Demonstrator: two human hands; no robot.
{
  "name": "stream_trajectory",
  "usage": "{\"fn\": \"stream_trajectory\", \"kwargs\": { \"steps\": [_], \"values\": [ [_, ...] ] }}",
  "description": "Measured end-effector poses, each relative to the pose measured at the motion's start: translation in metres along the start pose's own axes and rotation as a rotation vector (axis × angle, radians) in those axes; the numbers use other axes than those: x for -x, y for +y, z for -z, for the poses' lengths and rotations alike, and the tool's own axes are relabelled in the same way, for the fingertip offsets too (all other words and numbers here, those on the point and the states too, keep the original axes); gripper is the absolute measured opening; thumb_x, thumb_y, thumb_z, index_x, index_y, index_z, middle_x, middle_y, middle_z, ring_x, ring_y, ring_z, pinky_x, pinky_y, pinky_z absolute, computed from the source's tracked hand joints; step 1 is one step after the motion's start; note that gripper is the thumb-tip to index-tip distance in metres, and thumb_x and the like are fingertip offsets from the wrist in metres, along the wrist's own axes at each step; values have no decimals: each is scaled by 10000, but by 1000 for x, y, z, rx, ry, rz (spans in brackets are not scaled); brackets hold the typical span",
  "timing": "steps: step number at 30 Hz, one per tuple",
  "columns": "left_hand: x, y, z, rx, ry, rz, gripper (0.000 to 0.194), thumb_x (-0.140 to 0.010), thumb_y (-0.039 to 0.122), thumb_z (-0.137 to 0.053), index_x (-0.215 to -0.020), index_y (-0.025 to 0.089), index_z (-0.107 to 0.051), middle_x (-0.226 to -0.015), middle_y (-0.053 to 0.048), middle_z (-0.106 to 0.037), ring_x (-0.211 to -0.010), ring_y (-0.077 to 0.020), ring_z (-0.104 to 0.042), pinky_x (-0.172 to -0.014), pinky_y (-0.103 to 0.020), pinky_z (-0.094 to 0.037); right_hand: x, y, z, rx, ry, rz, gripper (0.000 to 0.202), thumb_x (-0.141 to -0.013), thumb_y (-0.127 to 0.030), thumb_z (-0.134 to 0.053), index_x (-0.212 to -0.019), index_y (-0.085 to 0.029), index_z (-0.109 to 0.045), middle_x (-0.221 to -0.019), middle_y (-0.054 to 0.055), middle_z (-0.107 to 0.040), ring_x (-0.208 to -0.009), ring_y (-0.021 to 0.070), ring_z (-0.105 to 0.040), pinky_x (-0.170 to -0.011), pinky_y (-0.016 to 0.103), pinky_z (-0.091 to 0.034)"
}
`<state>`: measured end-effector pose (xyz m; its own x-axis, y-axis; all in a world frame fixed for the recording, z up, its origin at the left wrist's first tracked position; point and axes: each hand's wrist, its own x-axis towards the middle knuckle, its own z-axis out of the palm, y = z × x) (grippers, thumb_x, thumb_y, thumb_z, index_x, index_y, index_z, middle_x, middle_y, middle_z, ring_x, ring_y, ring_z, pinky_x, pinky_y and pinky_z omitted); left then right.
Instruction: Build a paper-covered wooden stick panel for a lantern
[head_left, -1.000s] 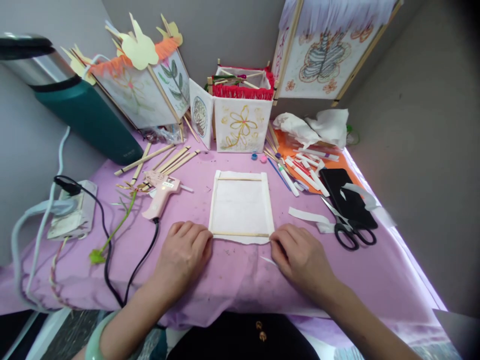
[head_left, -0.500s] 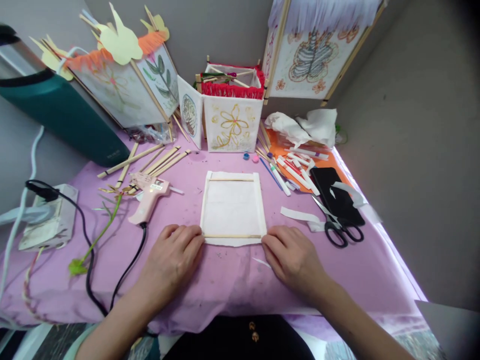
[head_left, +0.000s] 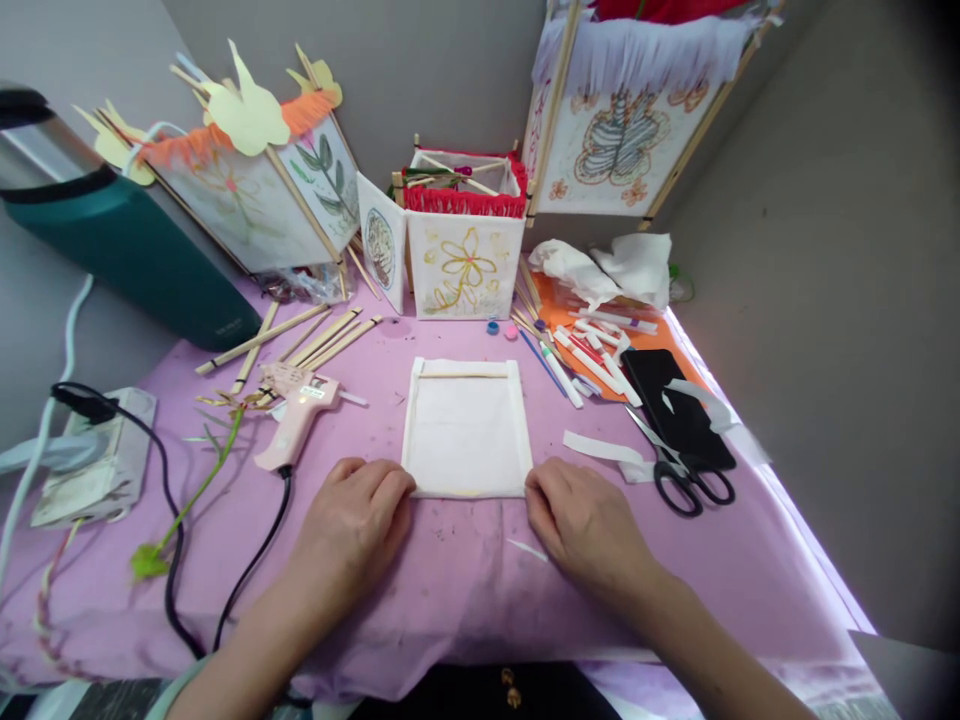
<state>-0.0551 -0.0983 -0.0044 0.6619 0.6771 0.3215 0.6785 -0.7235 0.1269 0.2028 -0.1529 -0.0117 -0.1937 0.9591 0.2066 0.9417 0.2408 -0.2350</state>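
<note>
A square white panel (head_left: 466, 435) of paper or cloth lies flat in front of me, its side edges folded in over a frame. Along its far side a thin wooden stick (head_left: 463, 375) shows bare. The near edge is folded up, covering most of the near stick. My left hand (head_left: 360, 515) pinches the near left corner with its fingers together. At the near right corner, my right hand (head_left: 581, 510) grips the panel the same way. A thin white paper sliver (head_left: 528, 550) lies beside the right hand.
Left of the panel are a pink glue gun (head_left: 300, 415), wooden sticks (head_left: 322, 340), a power strip (head_left: 97, 455) and a teal bottle (head_left: 142, 240). To the right lie scissors (head_left: 679, 480), a black phone (head_left: 679, 410) and markers (head_left: 592, 360). Behind stands a decorated lantern (head_left: 469, 265).
Both hands have turned the panel's near flap up over the near stick, which was bare before. The view has tilted up slightly.
</note>
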Motion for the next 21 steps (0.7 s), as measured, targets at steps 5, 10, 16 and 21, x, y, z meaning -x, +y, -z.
{"fn": "stream_trajectory", "kwargs": {
  "steps": [5,10,16,21],
  "values": [
    [-6,-3,0,35,-44,118,64,-825,132,-509,-838,183,-545,-750,-27,-625,-662,-188,-574,-690,-379,-448,-8,4,8,-93,-188,-104,133,-871,-166,-467,-785,-167,-568,-726,27,-617,-636,154,-535,-617,279,-319],
    [-3,0,3,-58,41,137,72,-867,138,-499,-885,178,-556,-818,-64,-638,-731,-213,-587,-698,-401,-471,-12,0,10,-79,-220,-163,122,-863,-182,-485,-778,-173,-572,-721,24,-629,-628,155,-546,-612,277,-317],
    [20,37,-2,162,354,-96,263,-844,82,-520,-1097,112,-583,-996,-135,-646,-956,-243,-588,-812,-418,-523,-12,-1,7,-62,-202,-175,128,-862,-199,-498,-758,-175,-569,-703,21,-627,-619,159,-554,-610,279,-324],
    [20,55,-14,207,115,-238,379,-882,43,-394,-1219,38,-567,-1204,-151,-635,-1187,-263,-520,-995,-447,-468,-10,-3,6,-56,-158,-153,129,-864,-203,-502,-759,-171,-569,-692,27,-628,-604,165,-556,-600,283,-330]
  ]
}}
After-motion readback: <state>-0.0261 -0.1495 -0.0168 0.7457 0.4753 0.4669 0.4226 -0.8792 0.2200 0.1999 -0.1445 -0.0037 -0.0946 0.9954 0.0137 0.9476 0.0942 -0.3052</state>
